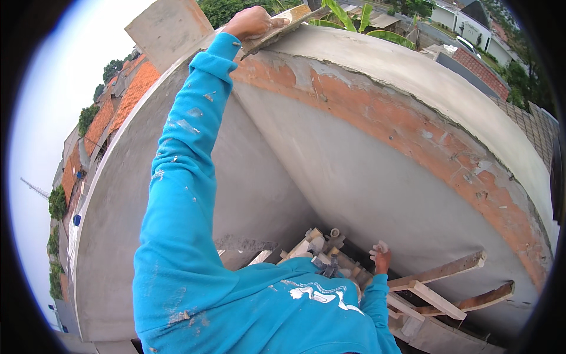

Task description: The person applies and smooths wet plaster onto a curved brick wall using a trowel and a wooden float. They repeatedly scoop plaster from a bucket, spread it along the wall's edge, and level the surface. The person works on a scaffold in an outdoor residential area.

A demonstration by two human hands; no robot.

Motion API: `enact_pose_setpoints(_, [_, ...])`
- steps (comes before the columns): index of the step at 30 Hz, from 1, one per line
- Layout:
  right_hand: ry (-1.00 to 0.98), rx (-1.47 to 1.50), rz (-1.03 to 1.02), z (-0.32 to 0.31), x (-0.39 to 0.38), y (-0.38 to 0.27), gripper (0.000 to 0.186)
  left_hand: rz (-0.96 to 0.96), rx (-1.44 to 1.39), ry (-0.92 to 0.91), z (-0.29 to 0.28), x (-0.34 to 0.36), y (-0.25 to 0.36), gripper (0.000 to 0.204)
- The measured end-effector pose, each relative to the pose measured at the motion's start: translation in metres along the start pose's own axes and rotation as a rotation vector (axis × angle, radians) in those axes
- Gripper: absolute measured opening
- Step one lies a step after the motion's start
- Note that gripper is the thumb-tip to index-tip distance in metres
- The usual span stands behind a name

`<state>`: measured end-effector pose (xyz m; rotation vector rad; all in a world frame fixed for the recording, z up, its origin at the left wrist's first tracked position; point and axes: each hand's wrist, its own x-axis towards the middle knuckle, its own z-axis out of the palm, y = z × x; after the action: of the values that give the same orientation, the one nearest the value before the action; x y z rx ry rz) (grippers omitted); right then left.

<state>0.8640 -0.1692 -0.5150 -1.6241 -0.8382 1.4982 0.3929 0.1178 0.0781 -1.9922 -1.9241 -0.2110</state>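
Note:
My left hand (254, 25) reaches up to the wall's top corner. Its fingers close over a flat, cement-smeared board (285, 29) with a yellowish edge, which lies against the top of the wall. Below the board runs a band of bare reddish brick (377, 118) between grey plaster surfaces. Low in the view, my right hand (381, 255) is beside the smooth grey inner wall (348, 171). Its dusty fingers are loosely curled and slightly apart, with nothing visible in them.
Timber pieces (439, 271) jut out at the lower right, with more wood and clutter (318, 245) deep in the corner. A square grey slab (169, 30) stands at the top left. Rooftops (134, 88) lie beyond and far below the wall.

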Motion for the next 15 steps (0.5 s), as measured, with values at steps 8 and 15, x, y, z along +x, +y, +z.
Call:
enact_pose_setpoints(8, [-0.162,-0.003,-0.176,0.004,-0.023,-0.1,0.044,-0.058,0.048,0.024,-0.001,-0.001,0.038,0.072])
enact_pose_setpoints(15, [-0.241,-0.131,-0.433,0.05,-0.066,-0.245,0.042,0.171,-0.291,0.067,-0.037,-0.022,0.157,0.069])
